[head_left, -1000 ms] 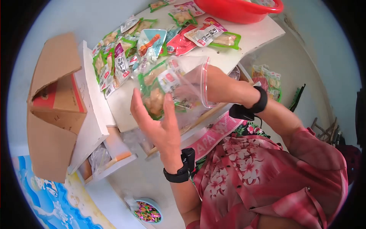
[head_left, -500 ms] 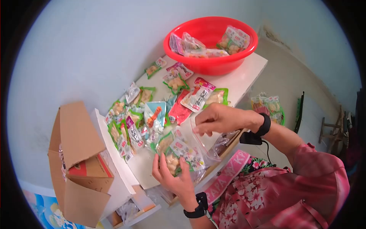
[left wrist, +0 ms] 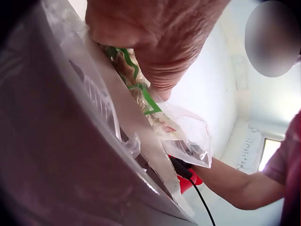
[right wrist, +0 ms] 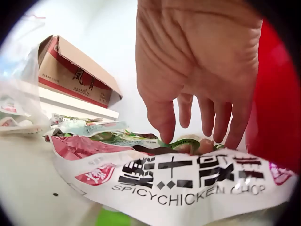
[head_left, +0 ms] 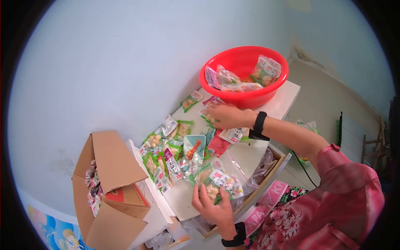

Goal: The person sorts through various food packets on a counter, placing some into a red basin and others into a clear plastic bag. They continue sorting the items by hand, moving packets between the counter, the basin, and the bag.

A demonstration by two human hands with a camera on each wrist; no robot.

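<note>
My left hand (head_left: 216,212) grips a clear plastic zip bag (head_left: 236,168) low over the near part of the white table, fingers on one side and thumb on the other. Inside the bag are green-edged snack packets (head_left: 213,192) with pale pieces. Over the far part of the table, my right hand (head_left: 227,116) reaches down with its fingers apart. Below its fingertips lies a green-edged snack packet (right wrist: 190,145), partly hidden in the right wrist view behind a white spicy chicken chop packet (right wrist: 188,181). A red packet (head_left: 218,145) lies close by.
A red basin (head_left: 250,99) holding bagged packets stands at the table's far end. Several snack packets (head_left: 166,166) lie heaped along the left side. Beside the table is an open cardboard box (head_left: 118,162); an open drawer (head_left: 266,175) juts from the near side.
My right hand has left the bag's mouth and moved away to the packets near the basin. My left hand keeps hold of the bag, now lower over the table. The head view has shifted.
</note>
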